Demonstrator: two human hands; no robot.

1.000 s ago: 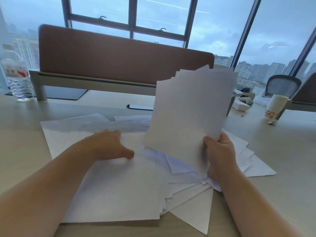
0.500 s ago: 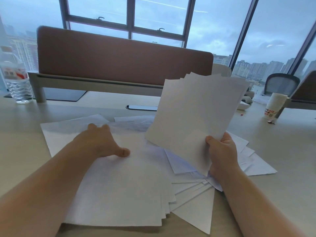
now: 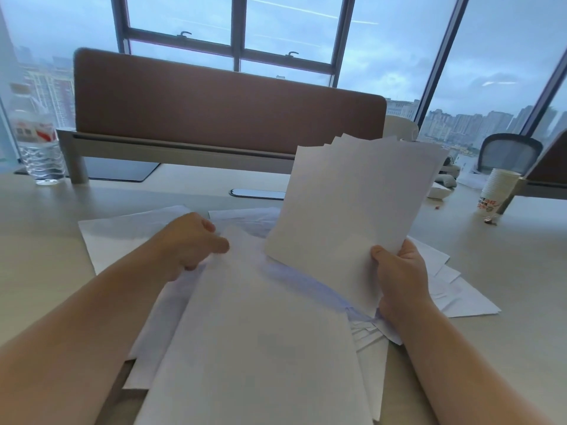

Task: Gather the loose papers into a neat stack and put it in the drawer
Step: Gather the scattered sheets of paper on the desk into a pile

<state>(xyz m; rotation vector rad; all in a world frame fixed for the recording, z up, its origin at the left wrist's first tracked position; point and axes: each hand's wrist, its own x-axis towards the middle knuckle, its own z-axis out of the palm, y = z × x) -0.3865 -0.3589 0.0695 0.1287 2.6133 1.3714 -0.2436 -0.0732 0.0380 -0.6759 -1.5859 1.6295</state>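
Observation:
My right hand point(image 3: 400, 277) grips the lower right corner of a fanned bundle of white sheets point(image 3: 352, 216), held upright above the desk. My left hand point(image 3: 190, 243) pinches the far corner of one large white sheet point(image 3: 260, 326) and holds it lifted off the pile. Several more loose sheets point(image 3: 460, 296) lie scattered flat on the desk under and around both hands, some at the far left point(image 3: 122, 234). No drawer is in view.
A brown divider panel point(image 3: 214, 99) stands across the back of the beige desk point(image 3: 40, 256). A water bottle point(image 3: 38, 145) stands far left. A stack of paper cups point(image 3: 495, 191) stands at the right, near an office chair point(image 3: 506, 151).
My left hand went from pressing flat on the pile to pinching a sheet and lifting it. The bundle in my right hand has shifted slightly right and lower.

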